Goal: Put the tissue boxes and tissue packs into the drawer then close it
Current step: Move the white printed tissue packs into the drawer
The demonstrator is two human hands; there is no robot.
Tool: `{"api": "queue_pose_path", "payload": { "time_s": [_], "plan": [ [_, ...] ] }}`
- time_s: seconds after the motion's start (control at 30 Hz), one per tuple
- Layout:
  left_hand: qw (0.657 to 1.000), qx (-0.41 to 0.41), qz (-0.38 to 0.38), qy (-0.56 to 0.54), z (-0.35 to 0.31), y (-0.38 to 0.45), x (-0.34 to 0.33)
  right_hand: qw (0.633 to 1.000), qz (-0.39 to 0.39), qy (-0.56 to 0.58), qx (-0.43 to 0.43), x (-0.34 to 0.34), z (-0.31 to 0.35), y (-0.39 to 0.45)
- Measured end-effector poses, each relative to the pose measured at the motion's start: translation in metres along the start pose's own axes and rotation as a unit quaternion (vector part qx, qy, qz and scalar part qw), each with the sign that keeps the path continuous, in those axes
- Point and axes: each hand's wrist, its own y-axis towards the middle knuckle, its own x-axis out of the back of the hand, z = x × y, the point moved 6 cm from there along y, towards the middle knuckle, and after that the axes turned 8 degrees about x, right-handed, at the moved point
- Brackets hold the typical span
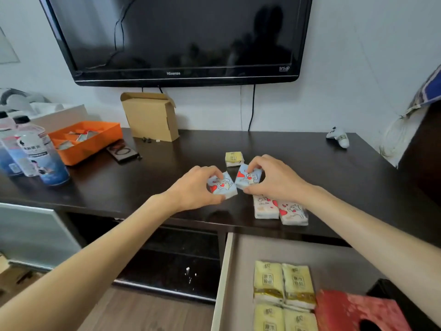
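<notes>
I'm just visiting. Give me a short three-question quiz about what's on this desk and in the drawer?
1. True or false: the drawer is shut.
2. How many heart-print packs lie on the desk, not in either hand?
3. Each hand holds: A) a bottle B) a heart-print pack C) nothing

Key:
1. False; it stands open, with yellow packs and a red tissue box inside.
2. Two.
3. B; the left hand holds one pack, the right hand another.

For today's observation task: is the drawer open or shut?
Open. The drawer is pulled out, showing yellow tissue packs and a red tissue box inside.
</notes>
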Motion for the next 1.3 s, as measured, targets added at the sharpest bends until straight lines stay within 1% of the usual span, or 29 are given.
{"api": "queue_pose_path", "payload": {
  "time_s": [0.1, 0.17, 0.2, 0.3, 0.37, 0.47, 0.53, 0.6, 0.83, 1.07, 1.2, 1.3],
  "plan": [
    [0.999, -0.035, 0.015, -0.016, -0.026, -0.04, 0.001, 0.999, -0.027, 0.048, 0.003, 0.021, 0.011, -0.053],
    [0.997, -0.063, 0.034, -0.025, -0.041, -0.072, -0.006, 0.997, -0.022, 0.079, -0.002, 0.026, 0.017, -0.094],
    [0.996, -0.079, 0.045, -0.026, -0.048, -0.089, -0.012, 0.997, -0.014, 0.074, -0.002, 0.025, 0.019, -0.115],
    [0.989, -0.128, 0.072, -0.016, -0.066, -0.137, -0.039, 0.999, 0.03, 0.031, 0.002, 0.011, 0.026, -0.174],
    [0.985, -0.15, 0.089, 0.011, -0.073, -0.159, -0.062, 0.998, 0.069, -0.003, 0.002, -0.003, 0.029, -0.207],
    [0.973, -0.203, 0.092, 0.061, -0.081, -0.177, -0.092, 0.989, 0.138, -0.043, 0.01, -0.023, 0.028, -0.24],
    [0.966, -0.229, 0.094, 0.079, -0.084, -0.182, -0.108, 0.984, 0.168, -0.055, 0.014, -0.032, 0.028, -0.25],
    [0.963, -0.241, 0.091, 0.086, -0.086, -0.184, -0.119, 0.984, 0.169, -0.058, 0.014, -0.037, 0.029, -0.254],
    [0.962, -0.235, 0.105, 0.088, -0.082, -0.189, -0.141, 0.976, 0.171, -0.135, 0.026, -0.055, 0.035, -0.255],
    [0.96, -0.244, 0.1, 0.093, -0.082, -0.191, -0.15, 0.964, 0.197, -0.177, 0.019, -0.066, 0.036, -0.254],
    [0.958, -0.259, 0.084, 0.091, -0.085, -0.191, -0.149, 0.967, 0.19, -0.171, 0.015, -0.064, 0.037, -0.254],
    [0.959, -0.257, 0.083, 0.085, -0.086, -0.189, -0.142, 0.98, 0.166, -0.107, 0.01, -0.05, 0.034, -0.249]
  ]
}}
